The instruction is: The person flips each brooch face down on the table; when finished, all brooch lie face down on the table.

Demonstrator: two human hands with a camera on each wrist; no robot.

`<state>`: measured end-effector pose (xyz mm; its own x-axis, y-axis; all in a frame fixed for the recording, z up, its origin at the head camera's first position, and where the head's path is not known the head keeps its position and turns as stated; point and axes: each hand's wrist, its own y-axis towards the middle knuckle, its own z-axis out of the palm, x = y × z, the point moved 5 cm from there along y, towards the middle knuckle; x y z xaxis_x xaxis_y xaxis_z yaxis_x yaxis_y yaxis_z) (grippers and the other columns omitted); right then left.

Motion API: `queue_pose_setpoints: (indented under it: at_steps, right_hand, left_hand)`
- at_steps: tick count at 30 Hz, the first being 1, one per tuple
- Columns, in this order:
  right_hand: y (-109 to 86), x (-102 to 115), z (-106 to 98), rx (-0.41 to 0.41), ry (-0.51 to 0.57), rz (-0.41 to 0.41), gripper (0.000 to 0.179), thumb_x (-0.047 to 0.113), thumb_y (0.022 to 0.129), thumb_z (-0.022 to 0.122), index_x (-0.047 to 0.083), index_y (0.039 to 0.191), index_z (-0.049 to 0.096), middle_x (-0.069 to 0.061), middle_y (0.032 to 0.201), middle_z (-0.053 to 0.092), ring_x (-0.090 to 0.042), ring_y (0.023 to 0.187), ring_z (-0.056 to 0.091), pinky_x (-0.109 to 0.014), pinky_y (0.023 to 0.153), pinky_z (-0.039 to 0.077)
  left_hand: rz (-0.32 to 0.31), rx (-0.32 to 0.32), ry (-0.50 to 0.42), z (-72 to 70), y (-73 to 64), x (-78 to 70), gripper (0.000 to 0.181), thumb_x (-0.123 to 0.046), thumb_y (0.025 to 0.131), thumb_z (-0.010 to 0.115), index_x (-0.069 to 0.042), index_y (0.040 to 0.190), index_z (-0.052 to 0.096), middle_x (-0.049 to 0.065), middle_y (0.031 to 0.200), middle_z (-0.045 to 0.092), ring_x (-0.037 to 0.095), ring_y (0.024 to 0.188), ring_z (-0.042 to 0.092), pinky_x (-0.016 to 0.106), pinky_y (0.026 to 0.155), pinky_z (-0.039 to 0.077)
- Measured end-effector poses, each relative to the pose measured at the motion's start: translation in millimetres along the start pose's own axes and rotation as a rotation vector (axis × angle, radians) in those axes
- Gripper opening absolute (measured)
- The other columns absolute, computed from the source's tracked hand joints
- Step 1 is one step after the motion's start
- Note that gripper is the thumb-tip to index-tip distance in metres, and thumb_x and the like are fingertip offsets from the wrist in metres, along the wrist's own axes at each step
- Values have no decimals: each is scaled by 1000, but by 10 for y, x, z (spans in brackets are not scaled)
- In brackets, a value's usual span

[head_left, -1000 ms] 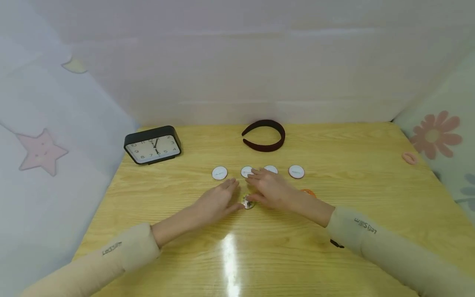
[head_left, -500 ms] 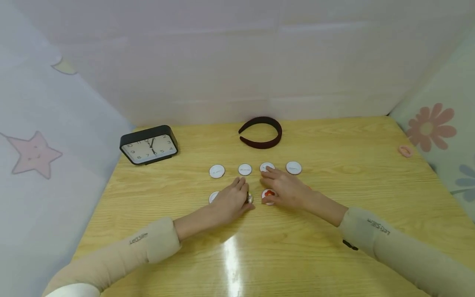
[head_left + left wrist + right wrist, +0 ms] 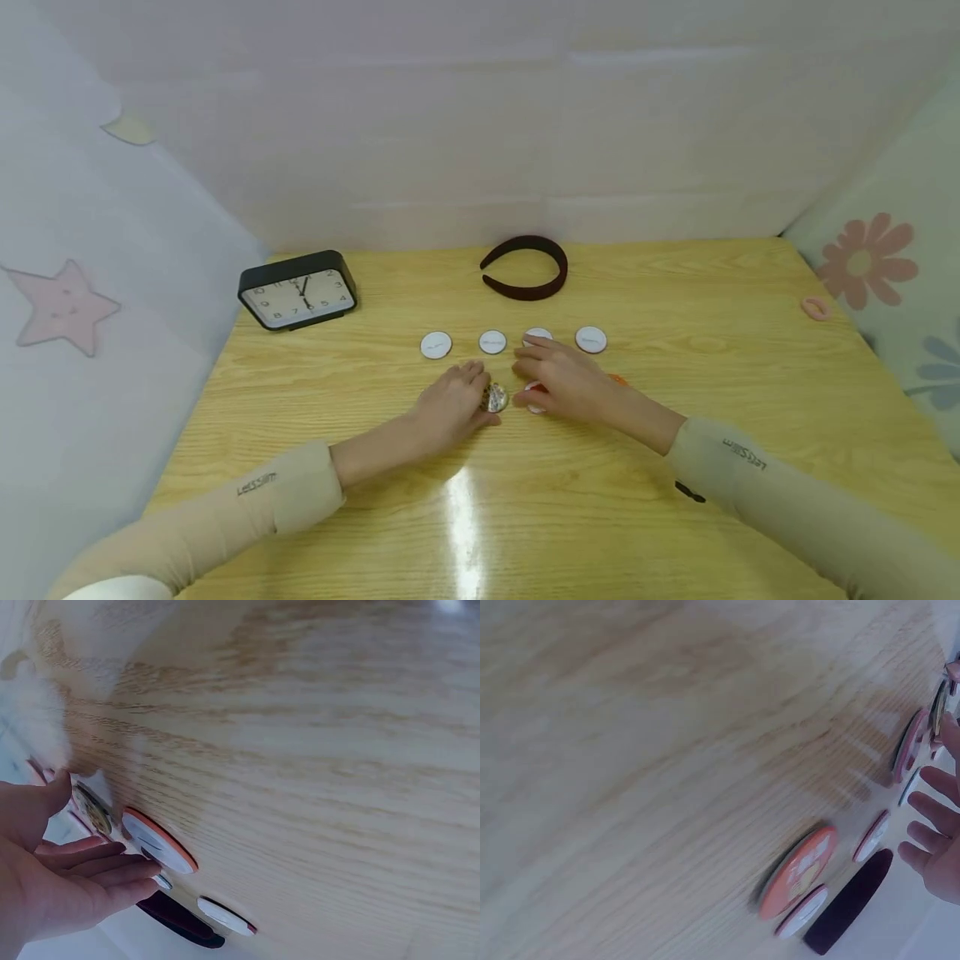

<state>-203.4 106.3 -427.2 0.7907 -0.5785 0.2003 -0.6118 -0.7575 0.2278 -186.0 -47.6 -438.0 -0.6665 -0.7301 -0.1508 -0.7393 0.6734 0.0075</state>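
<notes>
In the head view my left hand [image 3: 450, 404] lies beside a shiny patterned pin badge [image 3: 495, 397], thumb on the near side and fingers beyond it. The left wrist view has these fingers fairly straight, with the gold-patterned badge [image 3: 94, 810] between thumb and fingers. Whether they touch it I cannot tell. My right hand [image 3: 566, 382], fingers spread and relaxed, hovers over or touches a white badge with a red flower [image 3: 534, 398], which it partly covers. An orange badge [image 3: 799, 874] shows near it in the right wrist view. A white-backed, orange-rimmed badge [image 3: 157, 840] lies by my left fingers.
Beyond the hands runs a row of white-backed badges [image 3: 436, 344], one partly under my right fingers. A dark headband [image 3: 555, 279] lies behind them. A black clock [image 3: 300, 292] stands back left, and a pink ring-shaped item [image 3: 816, 308] lies at the right edge.
My right hand has left the patterned badge and shifted right to the flower badge. My left hand came in over the patterned badge, then drew slightly left, uncovering more of it.
</notes>
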Motion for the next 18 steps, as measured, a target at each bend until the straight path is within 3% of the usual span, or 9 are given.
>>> queue_pose_setpoints:
  at_steps: [5, 9, 13, 18]
  right_hand:
    - [128, 122, 79, 101, 23, 33, 48, 38, 89, 71, -1, 118, 67, -17, 129, 61, -40, 129, 47, -48, 108, 37]
    - [139, 178, 137, 164, -6, 34, 50, 39, 91, 68, 0, 122, 65, -15, 132, 59, -38, 131, 45, -47, 110, 36]
    - [148, 198, 130, 137, -46, -9, 49, 39, 91, 68, 0, 121, 67, -15, 129, 61, -38, 129, 47, -46, 110, 36]
    - [165, 212, 128, 126, -71, -54, 48, 41, 92, 65, 2, 120, 68, -14, 128, 62, -39, 129, 48, -48, 109, 37]
  left_hand:
    - [5, 7, -1, -60, -71, 44, 57, -39, 89, 70, 10, 117, 61, 31, 130, 54, 42, 124, 51, 50, 109, 37]
    - [16, -30, 11, -55, -79, 24, 46, -32, 89, 71, 9, 110, 65, 29, 122, 59, 42, 119, 55, 48, 104, 42]
    - [52, -77, 85, -43, -72, -9, 39, -31, 89, 72, 5, 100, 69, 19, 102, 64, 35, 105, 61, 43, 96, 49]
    - [77, -111, 155, -48, -74, -12, 37, -35, 88, 72, 2, 92, 69, 16, 95, 64, 34, 101, 63, 41, 93, 51]
